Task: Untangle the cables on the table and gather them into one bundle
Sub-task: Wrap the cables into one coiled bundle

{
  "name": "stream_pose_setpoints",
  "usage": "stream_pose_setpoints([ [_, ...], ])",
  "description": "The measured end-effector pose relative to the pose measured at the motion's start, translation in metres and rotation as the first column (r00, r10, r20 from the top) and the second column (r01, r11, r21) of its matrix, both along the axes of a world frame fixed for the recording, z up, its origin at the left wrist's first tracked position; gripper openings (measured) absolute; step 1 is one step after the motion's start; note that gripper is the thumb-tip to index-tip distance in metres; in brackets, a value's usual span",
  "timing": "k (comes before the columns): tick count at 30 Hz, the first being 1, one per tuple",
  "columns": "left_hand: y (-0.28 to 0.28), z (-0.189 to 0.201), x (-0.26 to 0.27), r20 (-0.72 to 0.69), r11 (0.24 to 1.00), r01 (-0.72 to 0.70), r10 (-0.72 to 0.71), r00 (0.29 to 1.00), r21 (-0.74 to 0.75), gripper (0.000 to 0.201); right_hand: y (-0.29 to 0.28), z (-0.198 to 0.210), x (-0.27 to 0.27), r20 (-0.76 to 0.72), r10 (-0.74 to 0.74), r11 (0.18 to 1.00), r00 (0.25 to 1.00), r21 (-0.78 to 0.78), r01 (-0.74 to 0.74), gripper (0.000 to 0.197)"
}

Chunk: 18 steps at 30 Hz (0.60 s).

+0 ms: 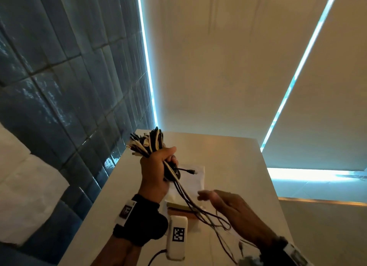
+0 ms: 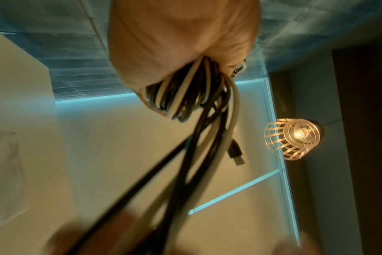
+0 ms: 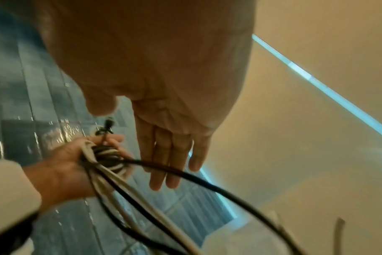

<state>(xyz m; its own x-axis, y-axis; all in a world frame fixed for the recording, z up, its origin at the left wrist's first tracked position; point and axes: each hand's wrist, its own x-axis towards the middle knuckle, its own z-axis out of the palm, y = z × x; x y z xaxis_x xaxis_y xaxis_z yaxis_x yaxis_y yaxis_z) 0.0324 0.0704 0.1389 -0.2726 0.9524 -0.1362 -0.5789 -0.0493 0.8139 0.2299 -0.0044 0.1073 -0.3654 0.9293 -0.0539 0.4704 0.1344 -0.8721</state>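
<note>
Mostly bundled already: the left hand (image 1: 156,174) had its fingers clenched round the folded cables (image 1: 151,144), raised above the counter (image 1: 228,158), with the cut and plug ends fanning out of the fist toward 11 o'clock. Loose tails (image 1: 200,208) hung from the bottom of the fist toward 5 o'clock and trailed down past the right wrist. The right hand (image 1: 230,208) was released, fingers (image 3: 164,163) straight and together, gripping nothing; one black tail (image 3: 207,182) arced across in front of them, and I could not tell if it touched. Risks as I judged them: the tails weren't controlled, so one sweep by the flat right hand could loop them back over each other and re-knot. A short black lead with a plug (image 1: 191,171) stuck out of the fist toward 3 o'clock and looked barely captured; any regrip could drop it. The fist looked full in the left wrist view, so stuffing more loops in could let the fold spring open. The tails also ran over a paper sheet (image 1: 193,176) and a flat brown item (image 1: 182,210) on the counter; a hard pull might drag a snagged plug across them. A white tagged device (image 1: 177,237) with its own lead sat at 6 o'clock, easy to mistake for a cable to gather.
</note>
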Motion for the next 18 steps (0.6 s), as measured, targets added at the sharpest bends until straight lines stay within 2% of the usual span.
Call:
stream_pose_setpoints([
  [4, -0.011, 0.001, 0.022, -0.140, 1.000, 0.017, -0.016, 0.990, 0.003, 0.028, 0.009, 0.019, -0.029, -0.131, 0.101, 0.995, 0.986, 0.002, -0.101, 0.045],
  [6, -0.012, 0.000, 0.025, -0.163, 1.000, -0.006, 0.002, 0.987, -0.021, 0.020, 0.008, 0.017, -0.039, -0.240, 0.051, 0.998, 0.970, -0.018, -0.057, 0.035],
  [8, -0.012, 0.001, 0.024, -0.121, 0.998, -0.020, 0.012, 0.993, -0.065, 0.015, 0.003, 0.015, -0.044, -0.358, -0.026, 1.000, 0.934, -0.021, 0.020, 0.032],
  [10, -0.012, 0.000, 0.022, -0.064, 0.995, -0.013, 0.007, 0.998, -0.099, 0.018, -0.001, 0.010, -0.048, -0.419, -0.040, 0.999, 0.907, 0.017, 0.052, 0.037],
  [14, -0.008, 0.003, 0.020, 0.112, 0.985, 0.114, -0.099, 0.989, -0.130, 0.028, -0.004, -0.001, -0.048, -0.486, 0.034, 0.998, 0.874, -0.035, -0.058, 0.038],
  [18, -0.012, 0.022, 0.023, 0.196, 0.954, 0.293, -0.276, 0.941, -0.068, 0.033, -0.001, -0.023, -0.038, -0.413, 0.151, 0.981, 0.898, -0.047, -0.187, 0.036],
])
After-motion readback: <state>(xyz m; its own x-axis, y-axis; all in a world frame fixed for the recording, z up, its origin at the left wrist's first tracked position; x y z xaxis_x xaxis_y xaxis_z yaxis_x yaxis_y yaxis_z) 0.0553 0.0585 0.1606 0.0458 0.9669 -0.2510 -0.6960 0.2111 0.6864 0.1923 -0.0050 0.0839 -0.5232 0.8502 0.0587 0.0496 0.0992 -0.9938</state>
